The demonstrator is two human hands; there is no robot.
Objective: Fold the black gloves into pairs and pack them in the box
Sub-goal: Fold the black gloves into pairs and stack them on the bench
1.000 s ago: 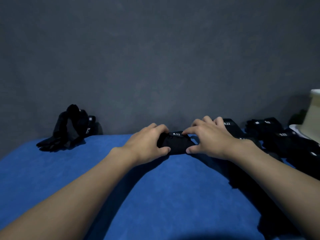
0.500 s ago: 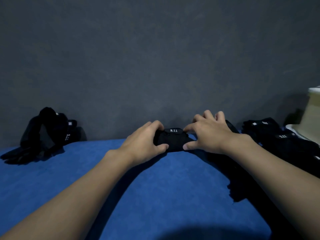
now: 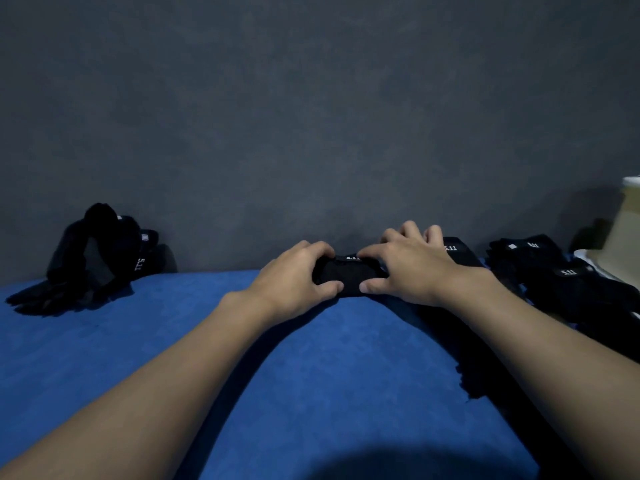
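Gripping folded glove bundle (image 3: 348,276), left hand (image 3: 294,277), right hand (image 3: 407,266) fingers enclosing both ends

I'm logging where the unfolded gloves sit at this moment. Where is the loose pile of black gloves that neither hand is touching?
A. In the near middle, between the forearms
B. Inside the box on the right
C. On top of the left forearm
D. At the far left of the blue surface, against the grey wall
D: the loose glove pile lies at the far left against the grey wall, well apart from the left hand and right hand, which both grip the folded glove bundle.

Both forearms bare, apparently sleeveless; left grip (image 3: 298,275) and right grip (image 3: 408,268) ungloved.
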